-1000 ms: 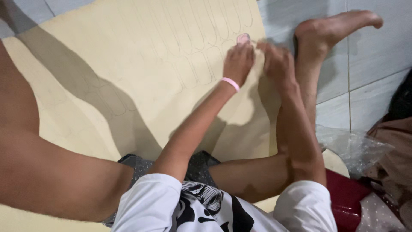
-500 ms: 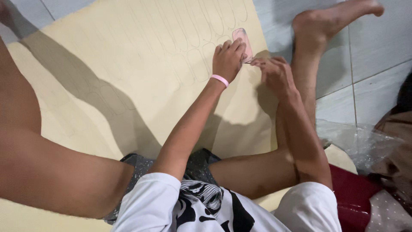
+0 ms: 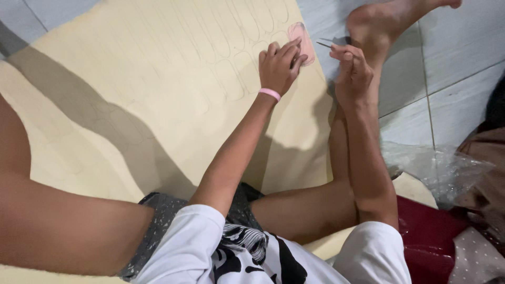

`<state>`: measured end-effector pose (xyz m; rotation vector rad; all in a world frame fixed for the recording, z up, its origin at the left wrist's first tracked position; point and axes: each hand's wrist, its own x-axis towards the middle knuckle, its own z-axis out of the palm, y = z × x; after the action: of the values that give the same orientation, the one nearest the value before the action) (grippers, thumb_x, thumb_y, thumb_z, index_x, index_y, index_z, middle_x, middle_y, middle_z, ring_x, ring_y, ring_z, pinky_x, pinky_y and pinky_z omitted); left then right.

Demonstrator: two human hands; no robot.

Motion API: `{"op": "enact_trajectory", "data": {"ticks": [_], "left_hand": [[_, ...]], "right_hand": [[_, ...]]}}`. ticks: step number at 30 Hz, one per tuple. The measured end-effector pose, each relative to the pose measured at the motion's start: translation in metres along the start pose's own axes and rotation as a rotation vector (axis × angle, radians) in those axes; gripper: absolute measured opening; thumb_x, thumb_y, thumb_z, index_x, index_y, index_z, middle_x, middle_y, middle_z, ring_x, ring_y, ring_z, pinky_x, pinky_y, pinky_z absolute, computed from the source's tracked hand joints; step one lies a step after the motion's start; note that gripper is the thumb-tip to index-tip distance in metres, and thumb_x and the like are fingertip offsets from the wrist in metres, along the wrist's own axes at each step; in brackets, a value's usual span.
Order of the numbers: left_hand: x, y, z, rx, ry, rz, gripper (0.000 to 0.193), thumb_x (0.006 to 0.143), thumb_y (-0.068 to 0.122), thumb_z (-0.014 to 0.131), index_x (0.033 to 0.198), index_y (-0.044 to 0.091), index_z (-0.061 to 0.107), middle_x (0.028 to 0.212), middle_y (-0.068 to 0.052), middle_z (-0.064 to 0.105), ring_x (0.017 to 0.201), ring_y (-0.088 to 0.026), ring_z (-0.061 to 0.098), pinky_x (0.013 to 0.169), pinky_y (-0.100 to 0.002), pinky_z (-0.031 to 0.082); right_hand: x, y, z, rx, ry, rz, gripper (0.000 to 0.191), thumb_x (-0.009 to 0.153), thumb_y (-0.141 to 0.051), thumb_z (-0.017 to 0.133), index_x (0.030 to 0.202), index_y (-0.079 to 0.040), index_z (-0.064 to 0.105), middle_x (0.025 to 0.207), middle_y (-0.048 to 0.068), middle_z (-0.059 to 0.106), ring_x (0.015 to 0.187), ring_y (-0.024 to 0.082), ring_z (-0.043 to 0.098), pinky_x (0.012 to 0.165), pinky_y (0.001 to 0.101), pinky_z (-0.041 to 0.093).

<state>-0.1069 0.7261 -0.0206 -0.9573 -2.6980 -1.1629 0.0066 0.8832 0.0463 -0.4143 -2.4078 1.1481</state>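
While the left hand [image 3: 279, 66] presses a pink template [image 3: 303, 42] (fingers flat), the right hand's [image 3: 351, 71] grip pinches a pen [image 3: 329, 46]

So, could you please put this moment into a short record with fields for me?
Setting: person seated on a tiled floor
Work surface: large cream sheet marked with rows of traced outlines
Left hand: presses a pink template flat near the sheet's edge
Right hand: holds a thin pen-like tool, tip beside the template
Wrist: pink band on left
Nearby: crumpled clear plastic, right side
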Motion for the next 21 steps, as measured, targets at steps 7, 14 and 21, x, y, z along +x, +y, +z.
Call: {"op": "enact_trajectory", "data": {"ticks": [7,14,21], "left_hand": [[-0.006,-0.004,-0.007,-0.033,-0.005,0.026,0.022,0.091,0.038,0.075,0.088,0.018,0.068,0.129,0.015,0.070,0.090,-0.018,0.055,0.077,-0.038,0.039],[-0.101,-0.070,-0.079,0.161,0.104,0.119,0.018,0.097,0.029,0.073,0.112,0.019,0.073,0.129,0.004,0.068,0.108,-0.020,0.058,0.091,-0.039,0.043],[-0.276,-0.136,-0.287,0.341,0.044,-0.172,0.036,0.084,0.006,0.071,0.119,0.016,0.077,0.130,0.001,0.072,0.107,-0.022,0.059,0.091,-0.040,0.040]], "right_hand": [[0.002,0.018,0.006,0.027,0.034,0.010,0.024,0.119,-0.013,0.043,0.118,0.001,0.063,0.120,0.018,0.072,0.107,0.025,0.076,0.094,0.0361,0.064],[0.019,0.015,0.009,0.076,0.131,-0.044,0.021,0.117,-0.009,0.043,0.116,-0.002,0.063,0.121,0.016,0.071,0.112,0.025,0.069,0.100,0.0373,0.058],[0.042,0.004,0.044,-0.115,0.086,-0.207,0.019,0.114,-0.001,0.044,0.115,-0.003,0.063,0.116,0.012,0.068,0.111,0.024,0.065,0.100,0.0377,0.055]]}}
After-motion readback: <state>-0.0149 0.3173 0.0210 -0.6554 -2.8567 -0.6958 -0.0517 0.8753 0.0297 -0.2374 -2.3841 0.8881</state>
